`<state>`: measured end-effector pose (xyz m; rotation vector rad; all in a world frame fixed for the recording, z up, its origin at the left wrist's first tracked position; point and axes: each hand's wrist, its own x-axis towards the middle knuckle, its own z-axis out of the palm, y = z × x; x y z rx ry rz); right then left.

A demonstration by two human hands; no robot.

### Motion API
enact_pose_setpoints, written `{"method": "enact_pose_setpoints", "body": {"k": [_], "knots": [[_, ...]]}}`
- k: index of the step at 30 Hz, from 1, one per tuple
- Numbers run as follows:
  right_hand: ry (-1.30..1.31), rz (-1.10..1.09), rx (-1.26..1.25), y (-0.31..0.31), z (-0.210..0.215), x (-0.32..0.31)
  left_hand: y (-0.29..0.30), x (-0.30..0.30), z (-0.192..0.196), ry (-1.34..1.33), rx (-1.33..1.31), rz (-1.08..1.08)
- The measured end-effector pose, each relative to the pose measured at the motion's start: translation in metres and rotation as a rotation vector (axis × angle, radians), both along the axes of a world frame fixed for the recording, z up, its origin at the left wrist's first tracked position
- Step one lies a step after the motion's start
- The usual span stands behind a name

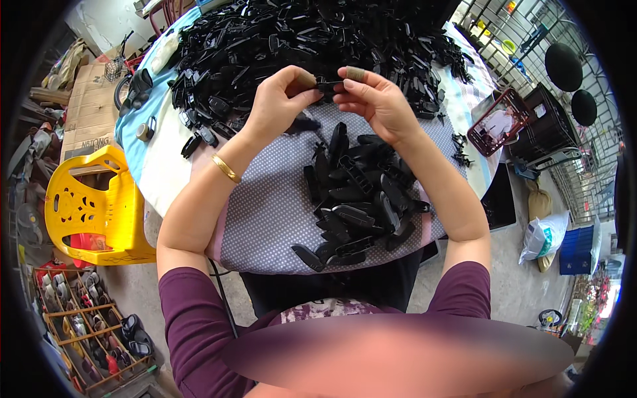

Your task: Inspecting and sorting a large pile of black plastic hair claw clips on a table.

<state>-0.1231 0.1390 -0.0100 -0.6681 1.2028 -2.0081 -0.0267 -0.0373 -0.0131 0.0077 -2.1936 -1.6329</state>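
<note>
Both my hands are raised over the table at the near edge of a large heap of black plastic parts. My left hand pinches one end of a small black plastic part between thumb and forefinger. The other end is gripped by my right hand, with its lower fingers curled beneath. Tan tape wraps a finger on each hand. Closer to my body, a smaller pile of glossy black clip-like pieces lies on a patterned grey cloth. The part's exact shape is partly covered by my fingers.
A phone stands tilted at the table's right edge, near a few tiny black parts. A tape roll lies at the left. Around the table are a yellow plastic chair, a shoe rack and a black bin.
</note>
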Motion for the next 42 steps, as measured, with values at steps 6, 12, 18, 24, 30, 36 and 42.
{"method": "enact_pose_setpoints", "body": {"k": [6, 12, 18, 24, 30, 36, 42], "knots": [[0.372, -0.073, 0.195, 0.003, -0.008, 0.005, 0.012, 0.0, -0.003, 0.092, 0.233, -0.077], [0.384, -0.126, 0.187, 0.004, -0.003, 0.008, 0.014, 0.004, -0.002, 0.023, 0.43, -0.135], [0.44, -0.12, 0.193, 0.007, -0.005, 0.008, 0.015, 0.006, 0.0, 0.028, 0.334, -0.062], [0.453, -0.144, 0.238, 0.004, -0.003, 0.015, 0.014, 0.006, -0.002, 0.038, 0.32, -0.079], [0.873, -0.416, 0.235, 0.001, -0.01, 0.02, 0.021, 0.006, -0.001, 0.049, 0.612, -0.147], [0.894, -0.117, 0.44, 0.006, 0.002, 0.022, 0.017, 0.009, 0.004, 0.103, 0.478, -0.236], [1.201, -0.324, 0.289, 0.006, 0.004, 0.036, 0.02, 0.018, 0.017, 0.14, 0.307, -0.212]]}}
